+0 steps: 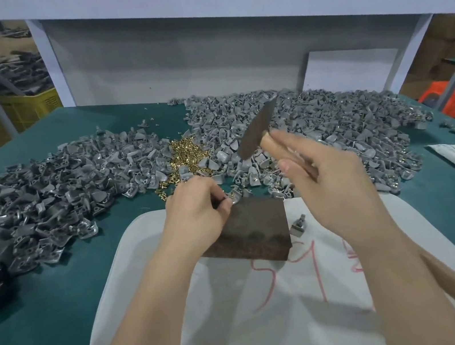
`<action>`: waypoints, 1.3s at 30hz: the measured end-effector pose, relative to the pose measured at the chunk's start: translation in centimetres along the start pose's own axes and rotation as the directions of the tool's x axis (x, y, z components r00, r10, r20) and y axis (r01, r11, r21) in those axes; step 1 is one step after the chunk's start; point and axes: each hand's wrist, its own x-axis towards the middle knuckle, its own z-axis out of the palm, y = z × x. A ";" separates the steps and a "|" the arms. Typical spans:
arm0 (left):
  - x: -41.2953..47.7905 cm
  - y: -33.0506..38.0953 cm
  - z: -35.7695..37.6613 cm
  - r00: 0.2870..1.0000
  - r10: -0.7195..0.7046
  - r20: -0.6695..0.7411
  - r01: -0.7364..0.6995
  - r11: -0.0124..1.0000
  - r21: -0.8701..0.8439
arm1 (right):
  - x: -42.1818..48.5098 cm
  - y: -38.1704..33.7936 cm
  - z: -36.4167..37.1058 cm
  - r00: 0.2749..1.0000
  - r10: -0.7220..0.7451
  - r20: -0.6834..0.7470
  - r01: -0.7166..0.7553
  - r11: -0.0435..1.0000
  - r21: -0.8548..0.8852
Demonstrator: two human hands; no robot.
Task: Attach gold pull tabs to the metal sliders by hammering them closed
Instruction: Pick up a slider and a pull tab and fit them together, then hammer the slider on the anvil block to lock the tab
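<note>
One green table (59,290) carries the whole work. Two heaps of grey metal sliders (44,203) cover its far half. Nearer the person lies a white sheet (145,261) marked in red. The hammer (255,131) hangs tilted above the right heap, head raised and blurred. Its wooden handle runs back under the right hand (328,185), whose grip is closed round the handle close to the head. A dark metal block (253,228) rests on the sheet's far edge and serves as the anvil. The left hand (195,204) lies on the block's far left corner, its grip a fingertip pinch on the held slider (232,200), which sits on the block.

Between the heaps is a mound of gold pull tabs (187,155). A gold glint shows at the pinching fingertips, but it cannot be told whether a tab is seated. A loose slider (298,225) lies on the sheet just right of the block.

Handling, as judged:
- **Sliders:** they look like stiff, light, smooth castings, likely to skid on bare steel under a blow. Pinch one low by its flanks, fingertips clear of the lug.
- **Tabs:** they appear thin and easily bent, so light taps should serve.
</note>
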 end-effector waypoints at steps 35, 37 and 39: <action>0.1 0.0 0.0 1.000 -0.002 -0.001 0.002 1.000 -0.002 | -0.3 0.3 2.1 0.994 0.102 0.028 -0.102 0.994 -0.031; 0.0 0.1 0.0 1.000 0.014 0.003 -0.014 1.000 -0.016 | -0.2 0.4 2.5 0.984 0.145 0.108 -0.140 0.989 -0.050; -0.1 0.2 -0.1 0.999 0.036 -0.009 -0.036 0.998 -0.047 | -0.2 0.3 3.2 0.970 0.194 0.143 -0.178 0.977 -0.118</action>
